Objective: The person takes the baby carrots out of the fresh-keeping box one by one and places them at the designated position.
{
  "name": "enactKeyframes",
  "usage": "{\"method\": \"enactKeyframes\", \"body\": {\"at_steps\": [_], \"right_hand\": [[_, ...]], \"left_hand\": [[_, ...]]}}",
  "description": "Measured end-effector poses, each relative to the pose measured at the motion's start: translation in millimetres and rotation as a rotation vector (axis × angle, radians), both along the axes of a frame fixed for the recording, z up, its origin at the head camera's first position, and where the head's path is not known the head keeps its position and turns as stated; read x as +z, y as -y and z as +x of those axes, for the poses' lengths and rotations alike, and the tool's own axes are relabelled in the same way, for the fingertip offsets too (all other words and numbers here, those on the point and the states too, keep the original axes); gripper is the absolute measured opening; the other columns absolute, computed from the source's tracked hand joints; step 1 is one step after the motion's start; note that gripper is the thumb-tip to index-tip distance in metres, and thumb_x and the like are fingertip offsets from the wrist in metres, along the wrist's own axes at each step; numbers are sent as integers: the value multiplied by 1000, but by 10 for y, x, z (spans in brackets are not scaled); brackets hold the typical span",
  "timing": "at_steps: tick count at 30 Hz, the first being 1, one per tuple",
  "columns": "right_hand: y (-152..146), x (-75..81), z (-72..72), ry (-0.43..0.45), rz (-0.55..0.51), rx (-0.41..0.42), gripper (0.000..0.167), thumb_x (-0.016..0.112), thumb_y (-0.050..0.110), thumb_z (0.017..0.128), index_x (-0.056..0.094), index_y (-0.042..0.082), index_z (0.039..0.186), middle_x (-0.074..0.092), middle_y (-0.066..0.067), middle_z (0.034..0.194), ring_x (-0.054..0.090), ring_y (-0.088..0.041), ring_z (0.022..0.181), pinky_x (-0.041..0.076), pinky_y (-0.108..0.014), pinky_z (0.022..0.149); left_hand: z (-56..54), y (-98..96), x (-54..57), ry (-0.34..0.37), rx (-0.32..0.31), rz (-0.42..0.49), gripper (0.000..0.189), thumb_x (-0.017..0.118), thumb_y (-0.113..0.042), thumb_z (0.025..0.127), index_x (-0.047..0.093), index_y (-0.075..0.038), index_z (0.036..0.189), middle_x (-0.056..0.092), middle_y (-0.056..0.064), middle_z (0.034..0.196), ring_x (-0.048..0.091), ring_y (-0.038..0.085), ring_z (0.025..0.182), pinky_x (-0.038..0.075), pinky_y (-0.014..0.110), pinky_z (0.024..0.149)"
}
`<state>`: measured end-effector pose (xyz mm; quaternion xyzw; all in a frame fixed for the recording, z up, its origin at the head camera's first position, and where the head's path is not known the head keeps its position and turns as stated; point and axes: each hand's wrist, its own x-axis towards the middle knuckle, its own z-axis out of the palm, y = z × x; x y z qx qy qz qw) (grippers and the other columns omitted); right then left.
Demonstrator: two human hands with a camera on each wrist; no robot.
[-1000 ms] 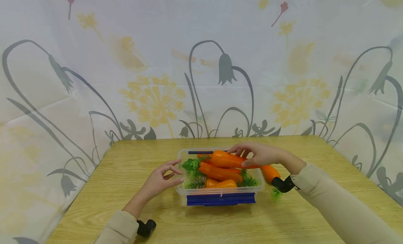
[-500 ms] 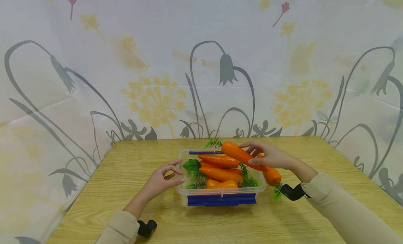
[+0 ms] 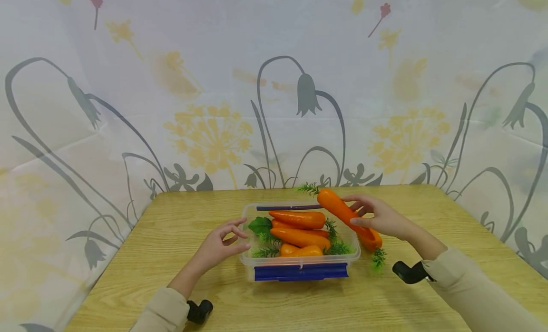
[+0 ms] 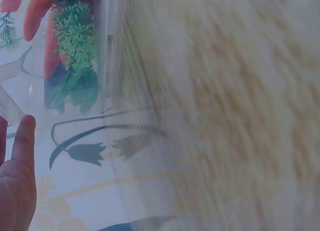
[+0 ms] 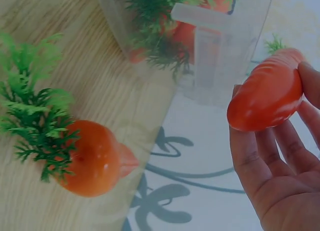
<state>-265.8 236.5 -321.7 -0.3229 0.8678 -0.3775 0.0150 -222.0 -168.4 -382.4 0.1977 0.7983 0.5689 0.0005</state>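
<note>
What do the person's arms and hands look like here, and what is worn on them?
The left sleeve and right sleeve are plain beige and long, ending in cuffs near the wrists. A small black bent fitting sits at each: the left fitting and right fitting. The left hand and right hand are ungloved. No cables or markings show.

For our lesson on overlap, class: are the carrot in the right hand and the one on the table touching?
Apart: the right wrist view shows a plain gap between the held carrot and the loose carrot.
</note>
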Motion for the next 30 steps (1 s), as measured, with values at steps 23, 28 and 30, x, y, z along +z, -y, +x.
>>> {"method": "enactKeyframes", "body": {"at_steps": [23, 28, 30], "right_hand": [[-396, -305, 60, 75, -128, -259, 54, 61, 15, 92, 39, -4, 137, 52, -26, 114, 56, -38, 98, 55, -30, 69], [-506, -380, 57, 71, -145, -290, 52, 60, 14, 92, 40, -6, 135, 52, -27, 112, 58, -35, 94, 55, -29, 68], [-547, -415, 47, 73, -149, -294, 51, 59, 13, 92, 40, -7, 135, 52, -28, 112, 59, -34, 93, 55, -29, 67]], "left_hand": [[-17, 17, -28, -10, -16, 11, 23, 72, -13, 83, 63, 2, 96, 36, 15, 144, 27, 31, 135, 33, 46, 105], [-21, 13, -37, -17, -14, 13, 22, 73, -15, 82, 64, 0, 96, 37, 14, 144, 27, 31, 134, 34, 45, 104], [-20, 13, -40, -19, -14, 15, 20, 73, -15, 82, 64, -2, 95, 37, 14, 144, 28, 31, 134, 34, 45, 104]]}}
